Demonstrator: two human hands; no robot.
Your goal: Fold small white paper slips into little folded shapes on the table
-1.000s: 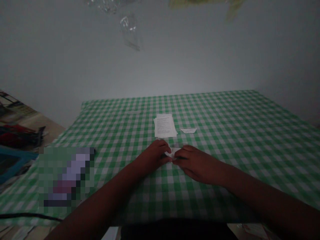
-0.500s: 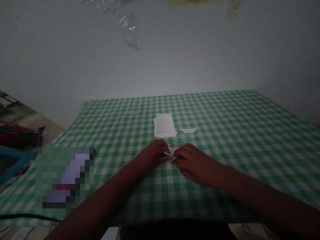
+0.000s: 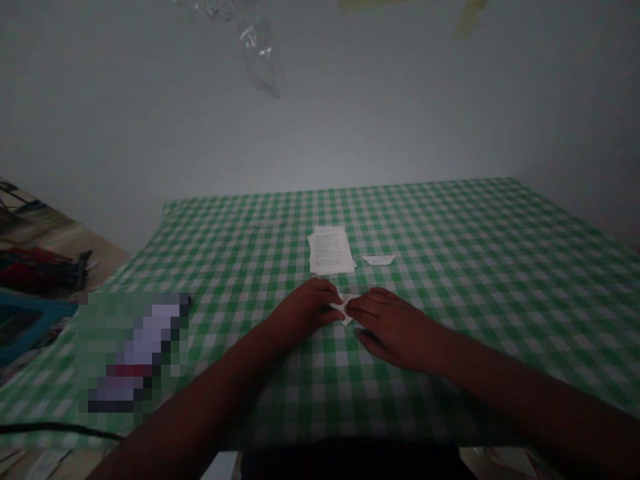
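A small piece of folded white paper (image 3: 351,297) lies on the checked cloth between my two hands, its lower corner pointing toward me. My left hand (image 3: 307,308) is closed on its left side, thumb below and forefinger above. From the right, my right hand (image 3: 395,325) grips the other side, its fingers pressed together over the paper and covering much of it. The right thumb sits lower, near the cloth. Beyond the hands is a stack of printed sheets (image 3: 331,251). To its right rests a folded paper strip (image 3: 379,259) with slanted ends.
A green and white checked tablecloth (image 3: 450,233) covers the table, which meets a pale wall (image 3: 390,107). At the left lies a pixelated flat object (image 3: 145,347), with a black cable (image 3: 60,430) near the front edge. Clear plastic (image 3: 260,57) hangs on the wall.
The paper between my hands now lies flatter, with its lower corner showing. My right fingers have flattened over it and the right thumb has drawn away slightly. My left hand has barely moved.
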